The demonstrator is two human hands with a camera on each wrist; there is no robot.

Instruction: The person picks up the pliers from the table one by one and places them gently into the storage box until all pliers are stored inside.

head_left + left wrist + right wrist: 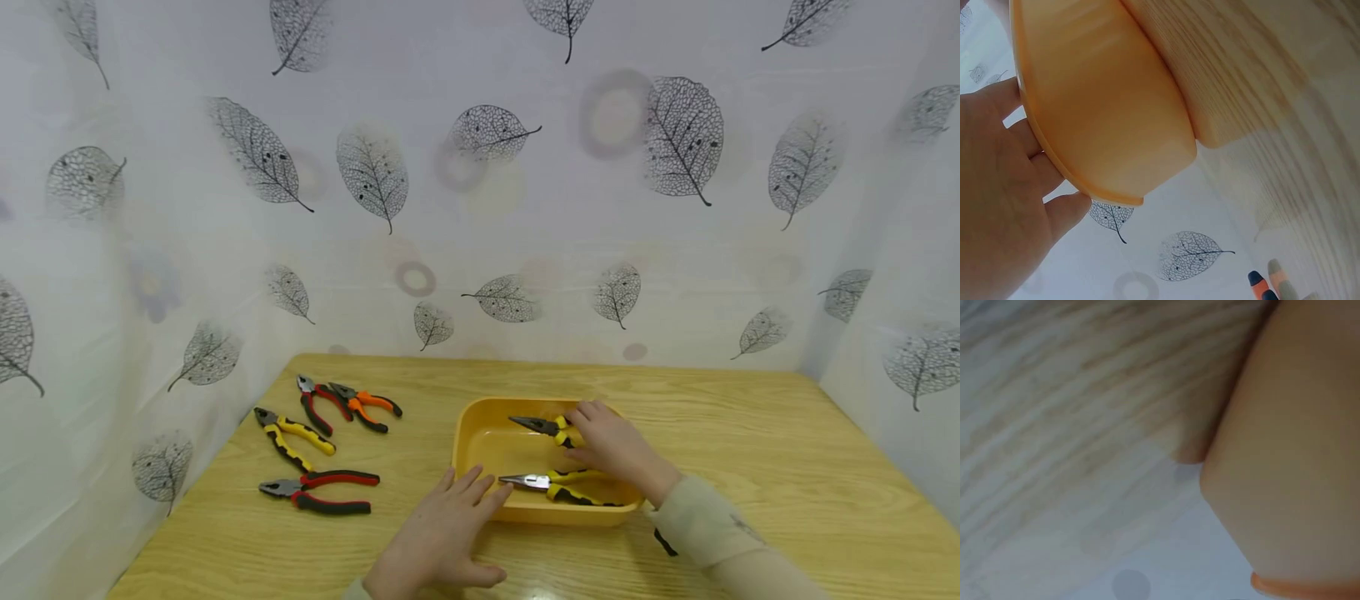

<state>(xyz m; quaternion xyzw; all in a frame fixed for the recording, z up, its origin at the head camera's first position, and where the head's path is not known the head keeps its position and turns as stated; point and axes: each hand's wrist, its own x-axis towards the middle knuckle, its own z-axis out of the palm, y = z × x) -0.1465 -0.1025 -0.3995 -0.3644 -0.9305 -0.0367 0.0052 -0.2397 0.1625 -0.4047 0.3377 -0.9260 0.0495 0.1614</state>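
A yellow plastic tray [555, 517] stands on the wooden table. In it, my right hand [618, 450] holds the yellow-and-black handles of dark needle-nose pliers [536, 425], jaws pointing left; fingers and thumb hide most of the handles. Nearer the front wall of the tray lie silver-jawed needle-nose pliers [558, 485], their handles also yellow and black. At the tray's front left corner my left hand [446, 533] has its fingers spread, fingertips right at the rim. The left wrist view shows these fingers along the tray's edge [1085, 187]. Only the tray's outer wall [1291, 456] fills the right wrist view.
Left of the tray lie red-and-black pliers [322, 404], orange-handled pliers [371, 404], yellow-and-black pliers [296, 437] and larger red-and-black pliers [322, 490]. A black handle end [664, 543] shows beneath the right sleeve. A leaf-print curtain [495, 208] borders the table's back and sides.
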